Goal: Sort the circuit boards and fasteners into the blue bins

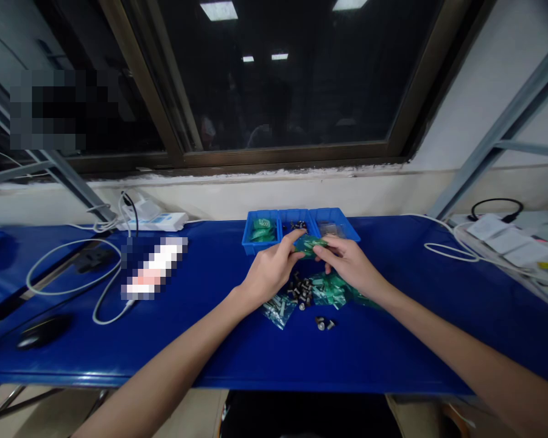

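Observation:
Between my two hands is a small green plastic bag [309,244], held just in front of the blue bins. My left hand [274,267] pinches its left side with thumb and fingers. On the bag's right edge, the fingers of my right hand [344,258] are closed. What the bag contains is too small to make out. Below my hands lies a pile of dark and silver screws [301,291]. Clear bags with pale strips [278,310] lie to the left of the pile, and greenish bags [329,291] to its right. A few loose screws [323,323] sit nearer to me.
Three joined blue bins [260,248] stand at the back, holding green bags, dark small parts and flat pieces. On the left are a blurred-out phone [158,267] on a white cable, a black mouse [44,331] and a power strip [164,221]. White adapters [506,240] and cables lie at right.

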Demonstrator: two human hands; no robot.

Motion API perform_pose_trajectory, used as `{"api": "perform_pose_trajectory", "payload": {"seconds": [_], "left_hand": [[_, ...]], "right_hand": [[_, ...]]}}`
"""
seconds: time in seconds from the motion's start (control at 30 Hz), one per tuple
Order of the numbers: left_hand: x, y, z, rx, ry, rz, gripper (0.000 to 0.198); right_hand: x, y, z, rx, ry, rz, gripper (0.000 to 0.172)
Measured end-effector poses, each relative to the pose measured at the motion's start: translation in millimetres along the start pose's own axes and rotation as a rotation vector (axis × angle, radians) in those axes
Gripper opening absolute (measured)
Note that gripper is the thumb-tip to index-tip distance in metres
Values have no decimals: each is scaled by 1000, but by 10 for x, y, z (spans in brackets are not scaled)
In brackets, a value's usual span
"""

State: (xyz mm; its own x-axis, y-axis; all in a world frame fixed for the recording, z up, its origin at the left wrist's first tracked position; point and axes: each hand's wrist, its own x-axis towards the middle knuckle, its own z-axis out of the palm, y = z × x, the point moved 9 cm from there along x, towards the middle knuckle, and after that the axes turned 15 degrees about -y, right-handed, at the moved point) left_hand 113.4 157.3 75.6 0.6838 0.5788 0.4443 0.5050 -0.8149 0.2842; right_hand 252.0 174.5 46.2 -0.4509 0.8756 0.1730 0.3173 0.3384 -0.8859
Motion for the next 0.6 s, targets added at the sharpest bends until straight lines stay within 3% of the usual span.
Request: {"api": "perform_pose_trajectory", "payload": {"seconds": [0.23,0.37,0.6], "left_hand": [[-3,55,52,15,-39,58,37],[7,53,60,70,-65,44,30],[-12,72,-2,159,-6,30,22]], "right_hand": [[12,56,-4,185,19,24,23],[7,83,-40,273,55,28,31],[3,46,-9,282,21,23,28]]}}
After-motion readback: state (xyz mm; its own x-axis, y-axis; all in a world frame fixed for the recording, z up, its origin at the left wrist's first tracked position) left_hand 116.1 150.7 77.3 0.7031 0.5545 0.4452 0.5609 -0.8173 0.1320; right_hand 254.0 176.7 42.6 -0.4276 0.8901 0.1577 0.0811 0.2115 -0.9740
